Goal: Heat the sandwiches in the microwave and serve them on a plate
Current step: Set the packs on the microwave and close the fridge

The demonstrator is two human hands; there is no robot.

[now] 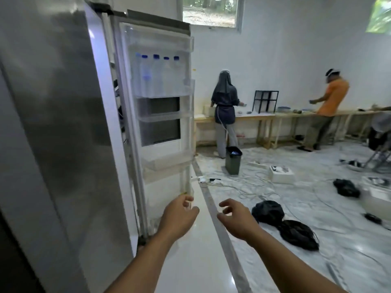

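Note:
A tall steel fridge point(63, 123) stands on the left with its right door point(167, 115) swung open. The door's shelves hold several water bottles point(157, 75) with blue caps. My left hand point(179, 214) is at the door's lower outer edge, fingers and thumb curled round that edge. My right hand point(237, 216) hovers beside it over the floor, fingers loosely curled and holding nothing. No sandwich, microwave or plate is in view, and the fridge's inside is hidden behind the door.
Two people work at long wooden tables point(249, 117) along the far wall. A dark bin point(233, 160), white boxes point(281, 174), cables and black bags point(268, 211) lie on the covered floor to the right. A white floor strip runs ahead of me.

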